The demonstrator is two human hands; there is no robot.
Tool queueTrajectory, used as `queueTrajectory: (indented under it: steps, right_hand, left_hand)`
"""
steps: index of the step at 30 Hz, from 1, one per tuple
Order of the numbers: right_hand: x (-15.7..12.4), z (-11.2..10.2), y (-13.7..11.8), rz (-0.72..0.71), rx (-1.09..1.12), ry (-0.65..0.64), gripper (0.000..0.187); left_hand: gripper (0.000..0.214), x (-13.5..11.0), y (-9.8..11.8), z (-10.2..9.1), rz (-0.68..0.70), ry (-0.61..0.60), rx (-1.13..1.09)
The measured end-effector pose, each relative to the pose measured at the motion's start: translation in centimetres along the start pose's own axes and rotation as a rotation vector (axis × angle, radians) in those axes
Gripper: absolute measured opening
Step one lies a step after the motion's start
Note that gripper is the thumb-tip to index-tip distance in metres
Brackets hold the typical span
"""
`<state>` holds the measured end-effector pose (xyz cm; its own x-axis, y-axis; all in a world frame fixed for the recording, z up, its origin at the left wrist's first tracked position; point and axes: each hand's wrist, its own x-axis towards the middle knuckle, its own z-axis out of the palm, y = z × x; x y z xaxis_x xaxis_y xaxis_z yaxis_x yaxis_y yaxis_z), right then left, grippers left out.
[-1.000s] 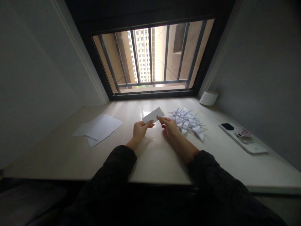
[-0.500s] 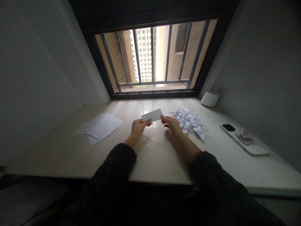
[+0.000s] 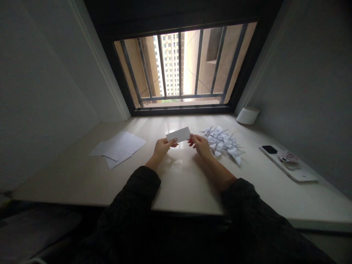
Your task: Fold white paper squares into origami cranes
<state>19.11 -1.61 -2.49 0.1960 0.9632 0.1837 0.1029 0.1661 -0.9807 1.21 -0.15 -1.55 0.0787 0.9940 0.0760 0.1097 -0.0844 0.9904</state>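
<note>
Pinching a white paper slip between both hands, just above the desk!
The left hand is gripping the slip's left end, its grip pressed closed on the paper, while the right hand is pinching the right end with its fingertips. The slip is spanning the gap between them, tilting slightly. Just beyond the right hand, a heap of folded paper cranes is sitting on the desk, and overlapping loose white sheets are lying off to the left. Far right, a white-backed smartphone is lying near the wall, with a round white container standing beneath the window.
</note>
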Motion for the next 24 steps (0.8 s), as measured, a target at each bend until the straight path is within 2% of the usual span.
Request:
queueTrajectory:
  steps: [6, 10, 13, 17, 24]
  right_hand:
    - [-0.6, -0.3, -0.5, 0.04, -0.068, -0.162, 0.038]
    - [-0.7, -0.3, -0.1, 0.089, -0.079, -0.227, 0.033]
    - [-0.6, 0.0, 0.2, 0.117, -0.036, -0.173, 0.033]
    - [-0.7, 0.6, 0.2, 0.151, 0.036, -0.064, 0.036]
    - [-1.2, 1.5, 0.5, 0.178, 0.149, -0.076, 0.035]
  left_hand:
    - [0.037, 0.4, -0.2, -0.5, 0.089, -0.066, 0.067]
    - [0.039, 0.6, -0.3, -0.8, 0.136, -0.011, 0.119]
    - [0.041, 0.4, -0.1, -0.7, 0.083, 0.012, 0.067]
    - [0.04, -0.2, -0.1, 0.2, -0.008, -0.076, -0.015]
    - [0.035, -0.8, -0.3, 1.0, -0.022, -0.031, -0.059]
